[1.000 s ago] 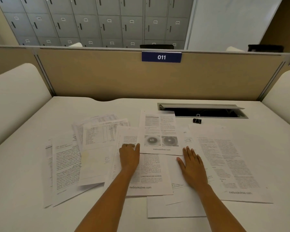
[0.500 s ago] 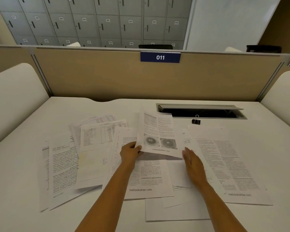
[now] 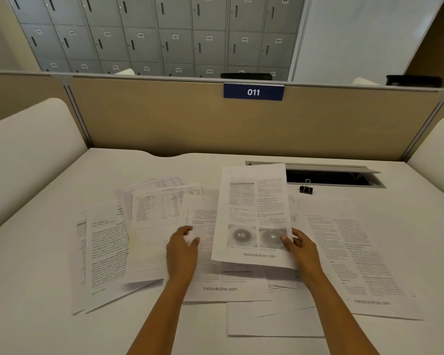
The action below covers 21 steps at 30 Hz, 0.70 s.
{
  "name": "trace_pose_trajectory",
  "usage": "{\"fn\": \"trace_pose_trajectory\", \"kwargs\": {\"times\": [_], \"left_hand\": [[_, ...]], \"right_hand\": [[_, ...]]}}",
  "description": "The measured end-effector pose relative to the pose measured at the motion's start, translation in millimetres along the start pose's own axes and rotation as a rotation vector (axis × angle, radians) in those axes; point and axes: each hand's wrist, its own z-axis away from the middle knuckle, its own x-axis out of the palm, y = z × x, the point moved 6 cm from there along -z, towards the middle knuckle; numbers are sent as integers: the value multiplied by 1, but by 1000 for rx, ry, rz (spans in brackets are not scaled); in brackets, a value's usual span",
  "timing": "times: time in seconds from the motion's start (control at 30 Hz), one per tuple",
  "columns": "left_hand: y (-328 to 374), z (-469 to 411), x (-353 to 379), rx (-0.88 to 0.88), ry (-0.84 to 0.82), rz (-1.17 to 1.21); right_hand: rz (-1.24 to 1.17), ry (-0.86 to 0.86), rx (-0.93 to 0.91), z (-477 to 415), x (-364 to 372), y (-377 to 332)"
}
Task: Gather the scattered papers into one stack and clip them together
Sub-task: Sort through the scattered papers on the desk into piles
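Several printed papers lie scattered and overlapping on the white desk (image 3: 49,252). My right hand (image 3: 301,248) pinches the lower right edge of a sheet with two eye pictures (image 3: 254,213), lifted and tilted above the others. My left hand (image 3: 182,249) hovers with loosely curled fingers at the left edge of a text sheet (image 3: 221,288) lying beneath, holding nothing that I can see. More sheets spread to the left (image 3: 105,252) and right (image 3: 349,257), and a blank one (image 3: 274,321) lies nearest me. A black binder clip (image 3: 306,188) stands at the back right.
An open cable slot (image 3: 331,176) is set into the desk just behind the clip. A tan divider panel (image 3: 164,119) labelled 011 closes the back. White rounded side panels (image 3: 28,155) flank the desk on both sides.
The eye-picture sheet passed from my left hand to my right and rose higher off the pile. My left hand let go and moved left to the edge of the sheet below.
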Motion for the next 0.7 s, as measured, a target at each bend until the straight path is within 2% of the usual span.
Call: {"fn": "trace_pose_trajectory", "kwargs": {"times": [0.03, 0.1, 0.23, 0.33, 0.53, 0.7], "left_hand": [[-2, -3, -5, 10, 63, -121], [-10, -9, -9, -67, 76, -254], [-24, -18, -1, -257, -37, -158], [-27, -21, 7, -309, -108, -63], [-16, -19, 14, -213, -190, -38], [0, -30, -31, -125, -47, -41]], "right_hand": [[4, 11, -17, 2, -2, 2], [3, 22, -41, 4, -6, 8], [41, 22, -59, 7, -8, 14], [71, -4, -87, 7, -6, 13], [74, -17, -103, 6, -6, 13], [68, 11, -90, 4, -9, 16]]}}
